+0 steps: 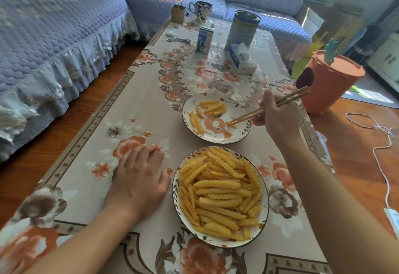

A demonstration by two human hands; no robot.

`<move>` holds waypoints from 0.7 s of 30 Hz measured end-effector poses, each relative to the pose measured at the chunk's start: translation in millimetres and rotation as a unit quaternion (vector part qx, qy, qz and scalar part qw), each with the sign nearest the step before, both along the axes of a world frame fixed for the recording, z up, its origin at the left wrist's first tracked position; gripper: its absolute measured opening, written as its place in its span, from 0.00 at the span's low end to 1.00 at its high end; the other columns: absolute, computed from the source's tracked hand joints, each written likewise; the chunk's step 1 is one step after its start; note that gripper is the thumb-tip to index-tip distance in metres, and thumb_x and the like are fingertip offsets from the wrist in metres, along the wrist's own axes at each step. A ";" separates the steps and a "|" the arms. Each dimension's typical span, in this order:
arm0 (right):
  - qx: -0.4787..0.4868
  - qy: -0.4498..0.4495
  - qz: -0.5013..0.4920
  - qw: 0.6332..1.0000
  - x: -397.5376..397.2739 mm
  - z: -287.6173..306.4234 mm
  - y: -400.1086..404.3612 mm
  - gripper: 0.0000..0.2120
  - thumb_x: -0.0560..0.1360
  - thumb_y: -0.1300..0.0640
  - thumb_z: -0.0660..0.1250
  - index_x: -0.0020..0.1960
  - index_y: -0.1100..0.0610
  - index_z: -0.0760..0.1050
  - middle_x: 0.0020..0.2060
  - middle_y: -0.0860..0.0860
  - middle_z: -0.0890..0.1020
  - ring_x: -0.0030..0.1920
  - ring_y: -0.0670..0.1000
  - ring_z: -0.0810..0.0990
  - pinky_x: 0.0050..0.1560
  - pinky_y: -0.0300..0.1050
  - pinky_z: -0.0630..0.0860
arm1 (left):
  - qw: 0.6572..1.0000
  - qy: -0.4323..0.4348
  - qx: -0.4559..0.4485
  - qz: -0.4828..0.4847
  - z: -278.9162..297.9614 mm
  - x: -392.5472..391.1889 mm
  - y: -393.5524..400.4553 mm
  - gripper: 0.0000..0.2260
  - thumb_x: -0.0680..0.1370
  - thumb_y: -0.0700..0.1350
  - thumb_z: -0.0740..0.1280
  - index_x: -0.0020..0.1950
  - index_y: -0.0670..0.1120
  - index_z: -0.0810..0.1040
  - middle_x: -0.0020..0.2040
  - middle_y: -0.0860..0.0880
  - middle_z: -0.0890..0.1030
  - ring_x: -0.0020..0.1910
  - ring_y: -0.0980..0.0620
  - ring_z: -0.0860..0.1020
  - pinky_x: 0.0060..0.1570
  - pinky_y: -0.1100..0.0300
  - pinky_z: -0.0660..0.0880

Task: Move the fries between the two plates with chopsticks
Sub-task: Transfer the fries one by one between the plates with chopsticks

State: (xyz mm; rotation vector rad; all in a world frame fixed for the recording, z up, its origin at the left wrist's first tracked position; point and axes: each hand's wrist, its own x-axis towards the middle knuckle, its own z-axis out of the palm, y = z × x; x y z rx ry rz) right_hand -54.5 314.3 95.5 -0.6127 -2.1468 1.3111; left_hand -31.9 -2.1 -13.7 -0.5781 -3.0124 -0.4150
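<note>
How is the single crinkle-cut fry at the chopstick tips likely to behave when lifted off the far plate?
The fry looks short and stiff, so it probably stays straight rather than drooping. Its ridged surface should give the chopsticks some grip, though a greasy coating might let it slip. Small as it is, it seems light in the right hand.

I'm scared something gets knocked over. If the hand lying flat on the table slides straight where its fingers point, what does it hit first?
Probably nothing soon. The left hand points up the bare tablecloth; the metal tool lies far ahead.
</note>
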 end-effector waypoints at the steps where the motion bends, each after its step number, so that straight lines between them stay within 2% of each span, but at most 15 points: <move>1: -0.002 -0.001 -0.005 1.000 3.3 0.2 0.2 0.18 0.84 0.49 0.63 0.44 0.62 0.80 0.34 0.61 0.84 0.29 0.57 0.85 0.35 0.55 0.85 | 1.000 -0.001 0.001 0.001 0.2 0.2 0.2 0.20 0.78 0.59 0.55 0.66 0.55 0.73 0.69 0.51 0.72 0.72 0.47 0.66 0.73 0.45 0.63; 5: -0.014 -0.002 -0.018 1.000 28.8 7.7 -4.9 0.19 0.84 0.48 0.62 0.44 0.63 0.79 0.32 0.59 0.83 0.28 0.55 0.85 0.35 0.56 0.85 | 1.000 -0.001 0.009 0.003 2.5 0.8 -0.9 0.21 0.77 0.59 0.55 0.66 0.53 0.74 0.69 0.49 0.73 0.72 0.46 0.66 0.73 0.45 0.63; 9: -0.066 0.042 -0.024 0.997 72.9 46.5 -2.8 0.20 0.85 0.49 0.62 0.43 0.62 0.78 0.26 0.52 0.81 0.28 0.56 0.84 0.32 0.50 0.84 | 1.000 0.000 0.015 0.009 5.7 2.1 0.1 0.22 0.77 0.58 0.55 0.66 0.51 0.75 0.68 0.47 0.74 0.71 0.45 0.67 0.73 0.43 0.63; 13: -0.091 0.025 -0.026 0.995 135.4 75.1 -1.9 0.22 0.85 0.48 0.60 0.45 0.65 0.77 0.25 0.54 0.80 0.26 0.55 0.83 0.29 0.47 0.83 | 1.000 -0.005 0.010 0.017 8.1 6.5 4.1 0.22 0.78 0.57 0.56 0.67 0.50 0.75 0.69 0.46 0.74 0.71 0.43 0.67 0.72 0.42 0.63; 17: -0.109 -0.014 -0.022 0.994 170.5 56.4 -14.3 0.22 0.85 0.49 0.61 0.45 0.68 0.77 0.25 0.56 0.80 0.25 0.56 0.82 0.30 0.50 0.84 | 1.000 -0.006 0.003 0.021 7.0 6.2 5.5 0.18 0.81 0.54 0.62 0.68 0.50 0.74 0.70 0.45 0.73 0.72 0.42 0.66 0.73 0.42 0.62; 21: -0.115 -0.018 -0.009 0.993 173.5 47.8 -24.4 0.20 0.84 0.50 0.63 0.45 0.66 0.79 0.27 0.58 0.83 0.28 0.57 0.84 0.33 0.51 0.84 | 1.000 -0.007 0.003 0.021 6.8 7.6 5.4 0.19 0.81 0.54 0.62 0.70 0.50 0.74 0.72 0.45 0.72 0.73 0.43 0.65 0.73 0.43 0.61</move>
